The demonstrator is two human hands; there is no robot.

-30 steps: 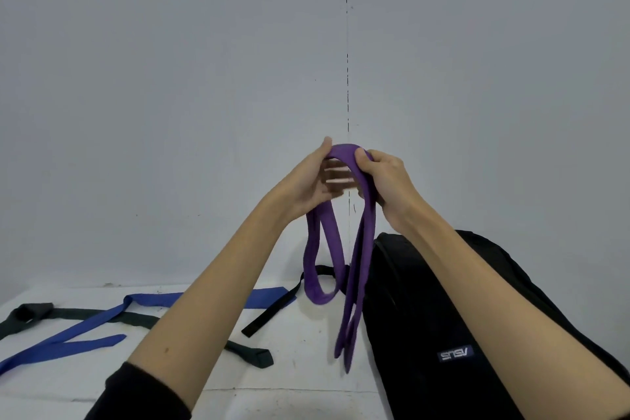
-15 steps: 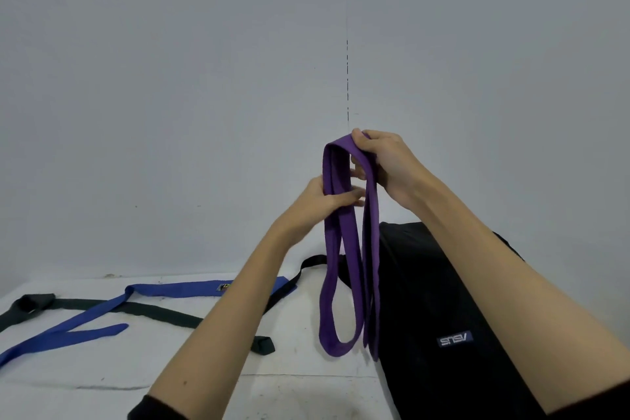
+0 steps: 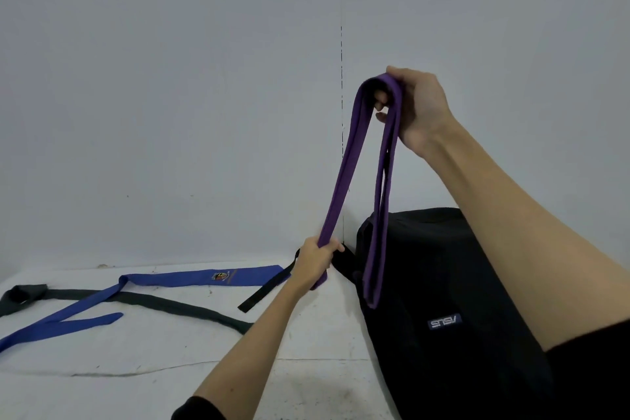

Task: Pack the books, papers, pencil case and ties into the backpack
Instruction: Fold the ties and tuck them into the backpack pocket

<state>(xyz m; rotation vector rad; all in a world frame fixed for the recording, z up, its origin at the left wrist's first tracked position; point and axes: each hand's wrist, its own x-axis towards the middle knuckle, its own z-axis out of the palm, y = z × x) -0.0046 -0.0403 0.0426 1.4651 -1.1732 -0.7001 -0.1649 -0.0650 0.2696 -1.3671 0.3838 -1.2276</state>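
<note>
A folded purple tie point(image 3: 344, 174) hangs in the air in front of the wall. My right hand point(image 3: 417, 106) pinches its top fold, held high. My left hand point(image 3: 315, 264) grips the lower end of one strand, low beside the backpack. The other strands hang down in front of the black backpack point(image 3: 443, 300), which stands against the wall at the right. A blue tie point(image 3: 204, 278) with a small crest and a dark green tie point(image 3: 163, 303) lie flat on the white surface at the left.
A black backpack strap point(image 3: 264, 290) trails across the white surface point(image 3: 170, 385) between the blue tie and my left hand. A grey wall stands close behind everything. A crease runs across the surface near the front.
My right hand has lifted the tie's top fold higher and to the right. My left hand has slid down the strand to its lower end, stretching the tie out.
</note>
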